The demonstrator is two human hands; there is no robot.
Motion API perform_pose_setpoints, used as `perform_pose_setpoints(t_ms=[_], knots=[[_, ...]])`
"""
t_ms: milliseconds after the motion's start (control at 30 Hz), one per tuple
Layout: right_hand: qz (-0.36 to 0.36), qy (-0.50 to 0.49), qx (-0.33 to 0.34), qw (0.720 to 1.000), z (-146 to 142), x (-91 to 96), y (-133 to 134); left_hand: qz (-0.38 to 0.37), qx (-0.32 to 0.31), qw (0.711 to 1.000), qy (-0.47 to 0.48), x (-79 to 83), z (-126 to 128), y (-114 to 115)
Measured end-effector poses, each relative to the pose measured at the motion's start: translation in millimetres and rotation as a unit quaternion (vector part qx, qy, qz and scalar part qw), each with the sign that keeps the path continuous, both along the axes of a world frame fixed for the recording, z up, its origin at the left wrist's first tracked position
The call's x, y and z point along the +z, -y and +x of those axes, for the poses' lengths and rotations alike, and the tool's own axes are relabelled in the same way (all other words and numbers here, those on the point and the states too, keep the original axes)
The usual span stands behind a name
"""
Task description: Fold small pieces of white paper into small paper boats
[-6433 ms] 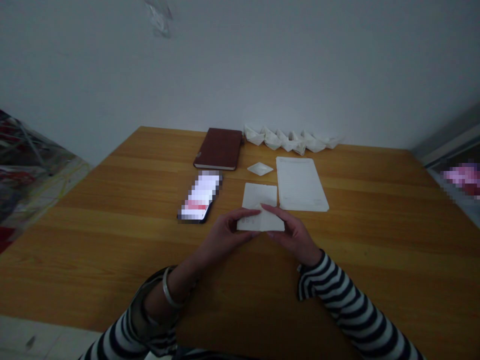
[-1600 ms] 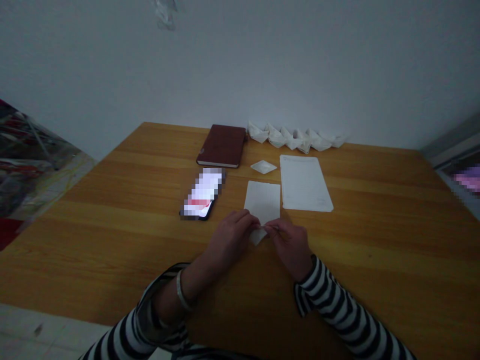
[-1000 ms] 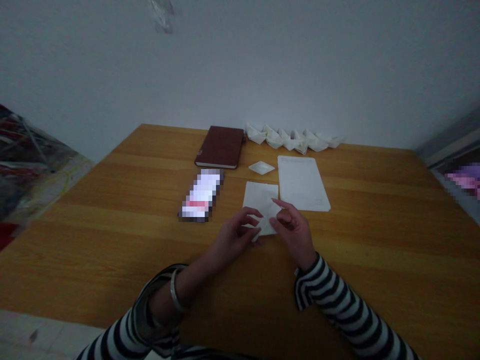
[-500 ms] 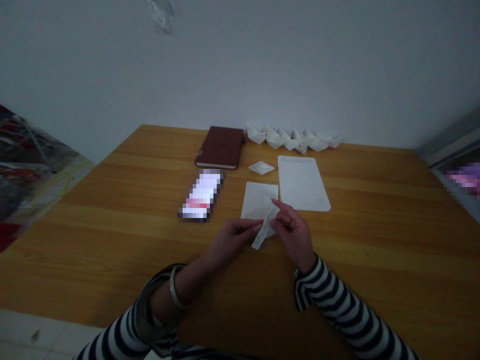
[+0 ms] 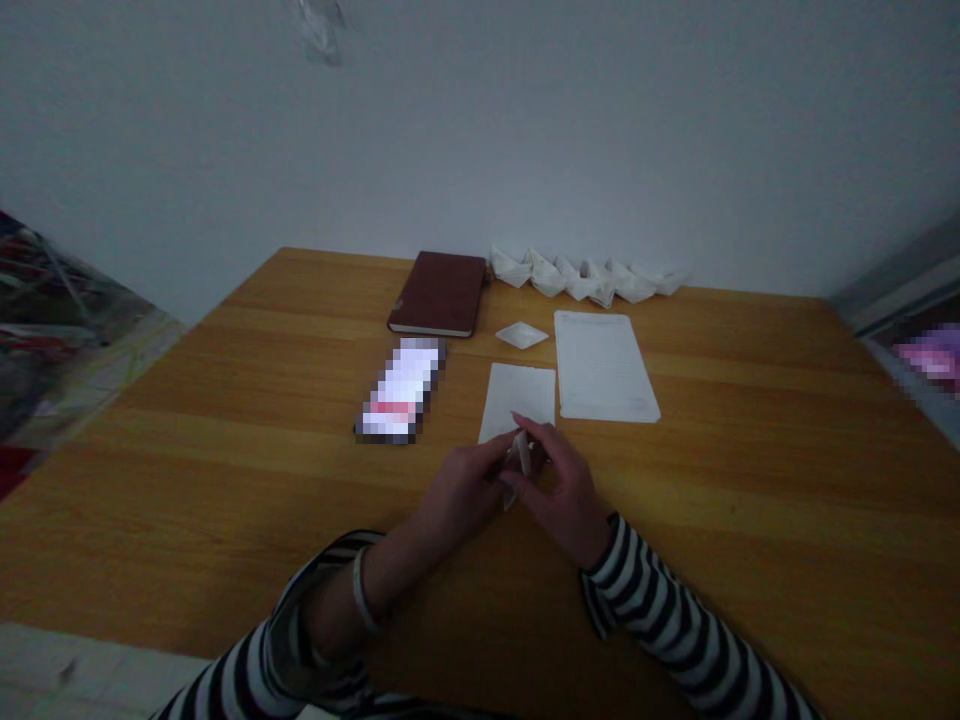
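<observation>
Folded paper (image 5: 523, 453), small, white and creased into narrow angular facets, sits in the head view between the two hands, at the near edge of a flat white sheet and just in front of the person; its full outline is partly hidden by the fingers. The left hand (image 5: 461, 495) grasps it from one side, thumb and fingers closed on it, though the exact fingertip contact is covered. The right hand (image 5: 566, 492) grips it from the other side, with the thumb low and the forefinger bent along the top. Beyond them lies the white sheet (image 5: 517, 388), smooth and squarish, and just right of that a larger rectangle of lined paper (image 5: 605, 365) with rounded corners. Farther back rests a flat paper diamond (image 5: 523, 335), and behind it, near the plain matte wall (image 5: 525, 130), a row of crisp, peaked paper boats (image 5: 585, 278) stands close together. Left of these is a closed notebook (image 5: 437, 293) with a dark reddish-brown cover and pale page edges; nearer, a slim phone (image 5: 401, 392) shows a bright, pixelated screen. Everything lies on a tabletop (image 5: 225, 420) of honey-coloured, streaky wood grain. Black-and-white striped knit-like sleeves (image 5: 675, 605) cover the forearms, and a pale, rigid-looking bangle (image 5: 361, 590) rings the left wrist.
</observation>
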State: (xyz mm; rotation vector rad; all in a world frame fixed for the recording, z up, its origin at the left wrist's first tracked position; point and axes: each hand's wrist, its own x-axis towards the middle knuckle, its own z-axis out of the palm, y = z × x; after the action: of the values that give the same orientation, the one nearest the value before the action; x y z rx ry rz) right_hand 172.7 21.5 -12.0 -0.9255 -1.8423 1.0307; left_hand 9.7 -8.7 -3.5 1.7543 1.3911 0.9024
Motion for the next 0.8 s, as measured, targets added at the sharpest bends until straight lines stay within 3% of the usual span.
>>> perform_pose_setpoints(t_ms=[133,233,300,433,600,700,800], knots=[[0.028,0.024,-0.082,0.996,1,-4.6,0,0.099,0.054,0.992,-0.05,-3.1,-2,3],[-0.028,0.003,-0.069,0.997,4,-9.9,-2,0.115,0.057,0.991,-0.032,-5.3,-2,3],[-0.038,-0.022,-0.059,0.997,3,-10.1,-1,0.098,0.072,0.993,-0.008,-4.5,-1,2],[0.012,0.004,-0.028,1.0,-2,-4.5,9,0.021,0.109,0.993,0.031,-0.1,1,-1],[0.063,0.018,-0.033,0.997,-5,0.9,13,0.011,0.089,0.992,0.088,-2.6,2,0],[0.031,-0.038,-0.061,0.997,-4,-0.4,10,-0.004,0.091,0.984,0.151,-5.6,3,-1],[-0.044,-0.107,-0.091,0.989,-3,-6.1,5,-0.025,0.074,0.972,0.223,-4.0,4,-3]])
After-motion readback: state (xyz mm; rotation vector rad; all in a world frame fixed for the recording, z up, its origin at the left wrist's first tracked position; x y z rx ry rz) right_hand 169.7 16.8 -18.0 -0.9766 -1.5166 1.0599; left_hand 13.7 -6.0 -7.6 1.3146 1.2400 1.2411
